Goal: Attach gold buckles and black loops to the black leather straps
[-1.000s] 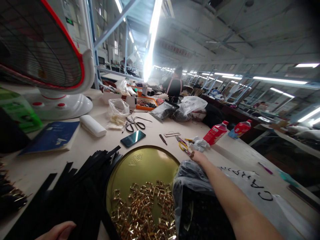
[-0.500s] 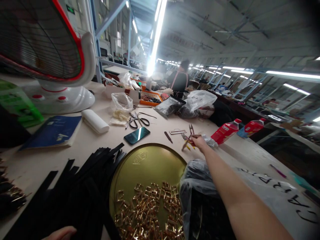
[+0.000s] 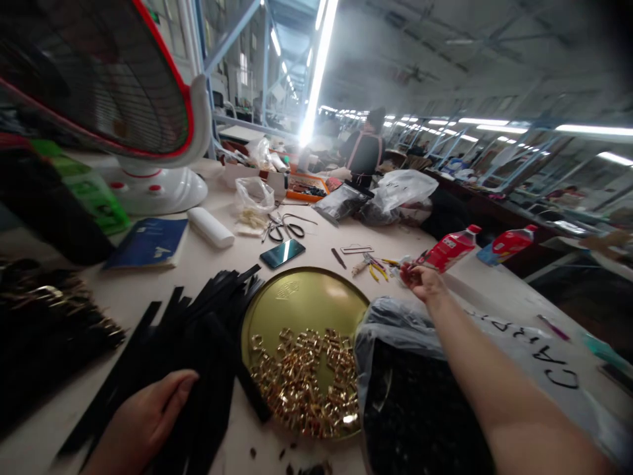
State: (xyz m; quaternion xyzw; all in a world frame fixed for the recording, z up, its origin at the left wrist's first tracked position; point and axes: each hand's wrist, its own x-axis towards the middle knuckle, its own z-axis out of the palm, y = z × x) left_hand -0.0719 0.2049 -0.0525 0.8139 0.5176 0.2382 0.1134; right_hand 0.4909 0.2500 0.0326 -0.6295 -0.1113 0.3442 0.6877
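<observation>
Head view: your two hands are well apart. Nearest you, your left hand (image 3: pixel 148 422) lies over the black strips (image 3: pixel 198 343), thumb uppermost; you cannot tell from here whether its fingers, hidden underneath, grip any. The strips spread under and beyond that hand, up to the left edge of the tray (image 3: pixel 316 297). Gold buckles (image 3: pixel 301 382) are heaped on the tray's near half, between your left hand and your right forearm. To your left sits a dark pile (image 3: pixel 44 343) with gold metal along its edge. A plastic bag (image 3: pixel 395 323) of black pieces stands against the tray's right side, your right forearm passing beyond its right edge.

Your right hand (image 3: pixel 425 280) reaches out past the bag, fingers bunched at something small and dark; blur means you cannot tell whether they are clamped on it. Just left of that hand, yellow-handled pliers (image 3: pixel 372 264) lie on the counter (image 3: pixel 316 244). The nearer red bottle (image 3: pixel 452 247) is just beyond it. Past the tray lie your phone (image 3: pixel 283 253) and then scissors (image 3: pixel 289 231). Farther off, a co-worker (image 3: pixel 366 155) stands.
</observation>
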